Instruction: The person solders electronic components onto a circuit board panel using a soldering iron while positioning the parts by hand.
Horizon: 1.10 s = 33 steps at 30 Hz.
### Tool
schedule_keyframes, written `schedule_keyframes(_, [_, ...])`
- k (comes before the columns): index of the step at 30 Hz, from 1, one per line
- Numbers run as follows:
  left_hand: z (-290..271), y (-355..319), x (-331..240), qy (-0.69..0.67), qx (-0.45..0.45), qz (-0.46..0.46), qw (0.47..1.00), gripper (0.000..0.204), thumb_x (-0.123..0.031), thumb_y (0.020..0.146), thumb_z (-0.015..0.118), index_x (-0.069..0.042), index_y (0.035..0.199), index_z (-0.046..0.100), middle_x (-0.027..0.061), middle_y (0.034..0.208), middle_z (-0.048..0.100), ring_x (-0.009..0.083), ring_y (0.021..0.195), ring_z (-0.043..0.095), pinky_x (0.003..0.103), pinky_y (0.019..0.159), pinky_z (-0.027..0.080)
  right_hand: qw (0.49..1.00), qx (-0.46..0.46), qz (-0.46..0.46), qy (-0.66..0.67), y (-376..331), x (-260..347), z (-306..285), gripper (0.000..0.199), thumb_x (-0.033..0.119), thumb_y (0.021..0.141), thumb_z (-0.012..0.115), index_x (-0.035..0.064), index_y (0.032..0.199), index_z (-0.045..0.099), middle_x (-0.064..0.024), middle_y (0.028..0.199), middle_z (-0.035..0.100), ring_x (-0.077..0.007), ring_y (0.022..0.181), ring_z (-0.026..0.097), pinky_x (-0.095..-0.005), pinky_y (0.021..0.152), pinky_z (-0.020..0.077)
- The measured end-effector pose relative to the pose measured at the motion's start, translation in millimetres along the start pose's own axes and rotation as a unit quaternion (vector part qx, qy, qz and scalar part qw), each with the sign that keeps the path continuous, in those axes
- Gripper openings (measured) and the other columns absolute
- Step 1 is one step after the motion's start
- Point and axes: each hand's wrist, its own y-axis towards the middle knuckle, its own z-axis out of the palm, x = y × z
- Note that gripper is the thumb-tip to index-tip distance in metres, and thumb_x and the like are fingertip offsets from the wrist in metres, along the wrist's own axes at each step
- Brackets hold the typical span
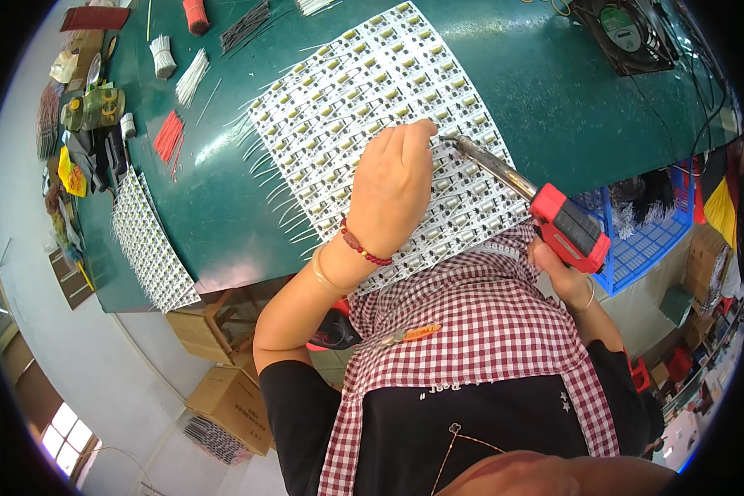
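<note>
nearest the head camera, a thin gold-coloured chain necklace with an open flower-shaped pendant (455, 429) hangs over a soft black cloth shirt (471, 417). above it spreads a burgundy-and-white checked cloth apron (488, 339), creased across the waist, with a slim orange-handled tool (422, 332) against it.

the left hand (393, 186), its wrist wearing a round red-bead bracelet (357, 241) and a smooth pale bangle (324, 277), bends over a white four-sided panel of small repeated circuit boards (372, 83); its fingers are pressed together, though whether they pinch anything cannot be told. the right hand (558, 273), partly hidden, is curled about a red-and-black moulded plastic soldering gun (566, 227), whose tubular metal barrel slants up to end just beside the left fingertips.

the panel lies on a glossy green tabletop (554, 116), its near edge reaching the apron, its left side fringed with fine curling white wires (281, 202). left of it rest straight, thin strands in loose bundles: white strands (192, 78), black strands (245, 25) and red strands (169, 136). at the table's left edge sit smaller, similar fringed panels (153, 240); at the far right, a square black-framed fan (624, 33), and lower down a latticed blue plastic basket (645, 240)
</note>
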Motion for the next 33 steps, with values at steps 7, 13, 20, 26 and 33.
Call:
schedule_keyframes(7, [-1,-1,1,0.004,0.003,-0.003,1.000,0.024,0.005,0.079,0.062,-0.001,0.101,0.056,0.0146,0.083,0.059,0.0315,0.075,0.058,0.041,0.067,0.047,1.000,0.007,0.016,0.014,-1,-4,-2,0.036,0.002,0.085,0.068,0.0001,0.120,0.061,-0.0048,0.101,0.063,-0.0140,0.086,0.058,-0.0303,0.076,0.0474])
schedule_keyframes(13, [-11,1,-4,0.053,-0.004,0.000,0.999,0.025,0.005,0.078,0.062,-0.003,0.102,0.060,0.0114,0.078,0.058,0.0282,0.072,0.058,0.037,0.064,0.048,0.998,-0.012,0.012,0.054,2,-6,-2,0.034,0.003,0.087,0.067,0.0007,0.120,0.060,-0.0032,0.099,0.062,-0.0120,0.086,0.057,-0.0293,0.076,0.0469])
schedule_keyframes(20, [-13,14,8,-0.005,-0.033,-0.059,0.998,0.033,0.007,0.079,0.062,-0.001,0.110,0.058,0.0073,0.075,0.059,0.0188,0.067,0.061,0.031,0.062,0.051,0.997,-0.025,0.024,0.068,8,8,5,0.014,0.003,0.087,0.067,0.0018,0.101,0.063,-0.0003,0.084,0.060,-0.0098,0.075,0.055,-0.0273,0.067,0.0456])
schedule_keyframes(26, [-6,12,13,-0.062,0.038,-0.101,0.992,0.042,0.008,0.080,0.062,-0.001,0.120,0.052,0.0072,0.076,0.060,0.0190,0.070,0.063,0.030,0.067,0.053,0.997,-0.023,0.028,0.072,8,5,6,0.011,0.004,0.087,0.067,0.0012,0.097,0.063,-0.0007,0.082,0.061,-0.0101,0.073,0.056,-0.0277,0.065,0.0459])
schedule_keyframes(33, [-10,15,11,-0.087,0.046,-0.085,0.991,0.045,0.007,0.082,0.060,-0.002,0.124,0.048,0.0077,0.078,0.060,0.0211,0.070,0.062,0.032,0.067,0.052,0.995,-0.019,0.046,0.087,6,3,6,0.013,0.005,0.088,0.067,0.0007,0.099,0.063,-0.0006,0.083,0.061,-0.0096,0.074,0.056,-0.0280,0.066,0.0460])
